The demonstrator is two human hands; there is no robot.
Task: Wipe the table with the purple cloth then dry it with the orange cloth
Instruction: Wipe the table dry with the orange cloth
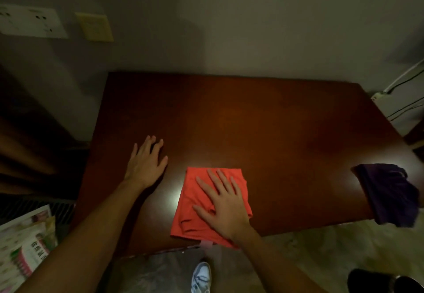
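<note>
While pressing flat, fingers spread, on the orange cloth (pixel 206 203) at the counter's (pixel 263 120) near edge: right hand (pixel 226 205). Left hand (pixel 146 164) open, empty, braced beside. Purple cloth (pixel 387 196) parked far right, overhanging; undried surface stretching ahead.

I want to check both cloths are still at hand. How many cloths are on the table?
2. The orange cloth lies flat at the near edge under the right hand. The purple cloth sits crumpled at the table's right near corner, partly overhanging. No others show.
</note>
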